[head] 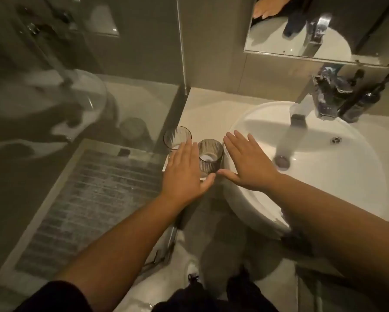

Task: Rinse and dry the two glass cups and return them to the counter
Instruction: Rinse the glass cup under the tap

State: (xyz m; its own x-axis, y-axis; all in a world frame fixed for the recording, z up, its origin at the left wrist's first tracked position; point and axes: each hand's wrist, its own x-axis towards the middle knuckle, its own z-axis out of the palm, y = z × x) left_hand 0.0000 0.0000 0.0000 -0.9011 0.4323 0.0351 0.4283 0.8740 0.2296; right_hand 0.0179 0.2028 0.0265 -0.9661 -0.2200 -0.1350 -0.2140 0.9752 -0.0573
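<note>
Two ribbed glass cups upright on the counter [209,109] beside the sink [252,203]: far cup [177,136] half hidden behind the left hand [184,174], near cup [210,157] between both hands, just beside the sink's rim. Left hand flat, fingers straight, hovering over the cups, contact hard to judge. Right hand [248,164] likewise spread over the sink's rim, gripping nothing. Water running from the tap [306,102]. Dark bottles [360,102] behind the tap blurred, labels unreadable. Mirror [301,25] cut off at top. Shower glass [99,64] at left, hazy with reflections.
</note>
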